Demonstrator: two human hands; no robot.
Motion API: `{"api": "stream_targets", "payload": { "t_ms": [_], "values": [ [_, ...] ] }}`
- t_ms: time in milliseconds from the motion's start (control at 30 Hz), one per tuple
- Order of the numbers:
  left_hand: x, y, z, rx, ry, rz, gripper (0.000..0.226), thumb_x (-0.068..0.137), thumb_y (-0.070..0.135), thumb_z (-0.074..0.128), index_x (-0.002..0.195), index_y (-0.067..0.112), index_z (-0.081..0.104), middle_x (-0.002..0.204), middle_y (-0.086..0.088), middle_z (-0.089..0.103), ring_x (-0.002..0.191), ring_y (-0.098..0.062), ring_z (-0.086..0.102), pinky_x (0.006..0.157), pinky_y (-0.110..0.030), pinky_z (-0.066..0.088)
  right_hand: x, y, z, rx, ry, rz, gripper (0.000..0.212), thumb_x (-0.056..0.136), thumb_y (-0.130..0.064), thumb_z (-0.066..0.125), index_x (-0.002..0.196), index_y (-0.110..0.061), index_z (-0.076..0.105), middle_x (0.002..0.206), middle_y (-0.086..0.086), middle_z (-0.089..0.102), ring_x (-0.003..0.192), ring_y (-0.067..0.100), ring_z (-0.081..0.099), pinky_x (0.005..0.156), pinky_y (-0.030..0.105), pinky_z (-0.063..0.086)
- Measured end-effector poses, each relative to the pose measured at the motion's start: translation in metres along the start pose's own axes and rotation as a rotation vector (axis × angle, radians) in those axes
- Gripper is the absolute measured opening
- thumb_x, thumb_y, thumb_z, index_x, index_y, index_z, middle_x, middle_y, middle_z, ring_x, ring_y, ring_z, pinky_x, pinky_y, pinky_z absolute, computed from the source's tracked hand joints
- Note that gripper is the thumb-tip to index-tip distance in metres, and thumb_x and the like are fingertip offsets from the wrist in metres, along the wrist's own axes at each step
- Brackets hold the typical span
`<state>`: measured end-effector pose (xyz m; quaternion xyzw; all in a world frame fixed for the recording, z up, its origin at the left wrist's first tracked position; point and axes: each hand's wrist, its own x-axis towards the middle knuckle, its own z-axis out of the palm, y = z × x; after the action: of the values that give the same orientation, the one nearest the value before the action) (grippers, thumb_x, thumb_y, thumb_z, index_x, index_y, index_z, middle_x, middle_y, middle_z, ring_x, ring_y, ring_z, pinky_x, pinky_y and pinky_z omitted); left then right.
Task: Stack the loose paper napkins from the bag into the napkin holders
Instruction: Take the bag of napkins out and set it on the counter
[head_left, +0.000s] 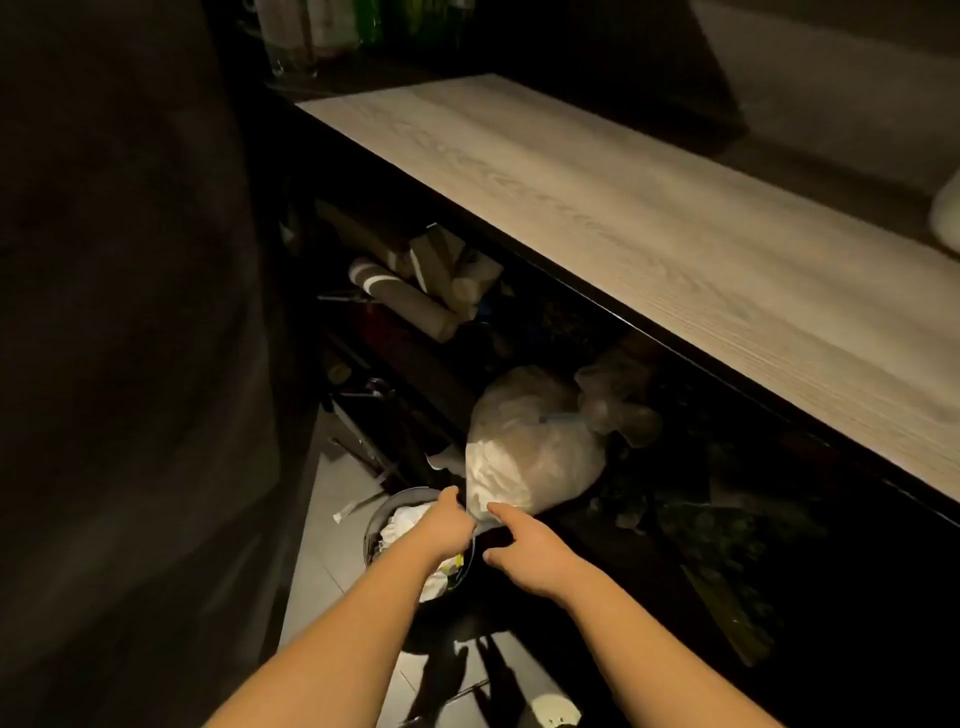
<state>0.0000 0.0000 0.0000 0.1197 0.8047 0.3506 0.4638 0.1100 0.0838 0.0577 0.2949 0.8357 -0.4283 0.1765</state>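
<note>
Dim room: wood counter (649, 218) over cluttered shelf. Clear bag (530, 447) holds napkins; bin (375, 525) holds white trash. Left hand (448, 525) pinches the bag; right hand (524, 551) loose, pointing.

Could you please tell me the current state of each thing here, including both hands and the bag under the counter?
plastic bag: knotted shut at its top, full, lying under the counter.
left hand: grips the bag's near edge.
right hand: fingers extended, touching the bag.
round bin: open, holding crumpled white paper.
wooden counter: lit, mostly bare.
cardboard rolls: lying piled under the counter.
</note>
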Motion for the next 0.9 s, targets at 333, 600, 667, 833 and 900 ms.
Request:
{"api": "stream_targets", "payload": {
  "t_ms": [333,600,667,833,900],
  "values": [
    [0.024,0.022,0.010,0.180,0.238,0.156,0.030,0.100,0.030,0.047,0.110,0.005,0.060,0.107,-0.013,0.062,0.095,-0.027,0.057,0.072,-0.031,0.037,0.009,0.009,-0.013,0.111,0.035,-0.002,0.073,0.089,-0.010,0.059,0.152,-0.029,0.028,0.140,0.001,0.050,0.095,0.008,0.057,0.073,0.015,0.043],
    [-0.045,0.037,-0.013,-0.531,0.239,0.395,0.017,0.100,0.012,0.050,0.086,0.016,0.059,0.079,0.002,0.061,0.070,-0.010,0.061,0.061,-0.027,0.051,-0.009,-0.006,-0.014,0.106,0.292,-0.188,0.053,0.089,-0.011,0.061,0.136,-0.025,0.043,0.129,-0.007,0.047,0.115,0.008,0.051,0.090,0.013,0.042],
    [-0.062,0.035,-0.023,-0.626,0.238,0.413,0.016,0.101,0.012,0.049,0.086,0.015,0.057,0.085,-0.005,0.063,0.074,-0.016,0.065,0.066,-0.036,0.055,-0.018,-0.017,-0.013,0.079,0.337,-0.264,0.043,0.090,-0.008,0.061,0.128,-0.024,0.049,0.119,-0.010,0.053,0.109,0.004,0.052,0.085,0.008,0.040],
    [-0.108,0.024,-0.059,-0.895,0.312,0.469,0.010,0.101,0.010,0.048,0.101,0.009,0.058,0.102,-0.012,0.065,0.090,-0.025,0.070,0.067,-0.045,0.062,-0.038,-0.049,-0.007,-0.009,0.522,-0.440,0.007,0.089,-0.013,0.062,0.089,-0.018,0.058,0.090,-0.007,0.056,0.081,0.006,0.053,0.071,0.014,0.040],
    [-0.123,0.020,-0.073,-0.966,0.359,0.492,0.011,0.102,0.009,0.047,0.105,0.008,0.058,0.101,-0.009,0.066,0.088,-0.023,0.070,0.059,-0.035,0.061,-0.046,-0.063,-0.009,0.013,0.656,-0.457,0.017,0.087,-0.020,0.067,0.080,-0.020,0.051,0.085,-0.010,0.049,0.076,0.007,0.048,0.065,0.017,0.037]
  ]
}}
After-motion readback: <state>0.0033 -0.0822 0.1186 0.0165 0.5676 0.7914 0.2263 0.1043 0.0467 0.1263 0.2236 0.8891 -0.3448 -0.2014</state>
